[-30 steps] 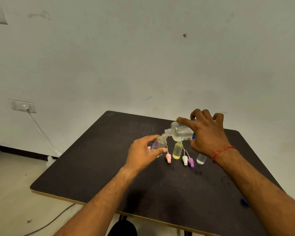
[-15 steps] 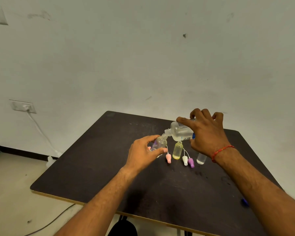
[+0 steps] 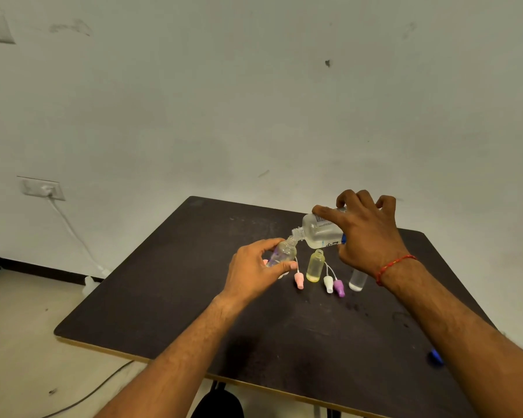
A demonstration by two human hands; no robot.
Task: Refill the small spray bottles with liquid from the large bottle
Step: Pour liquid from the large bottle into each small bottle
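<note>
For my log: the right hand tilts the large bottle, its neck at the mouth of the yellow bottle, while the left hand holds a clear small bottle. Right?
Not quite. The head view shows the large bottle, tilted by the right hand, with its neck at the clear small bottle that the left hand holds. The yellow bottle stands apart on the table.

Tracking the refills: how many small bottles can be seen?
3. A purplish bottle tilted in the left hand at the large bottle's mouth; a yellow bottle standing on the table; a clear bottle beside the right hand. Another may hide behind the left hand.
</note>
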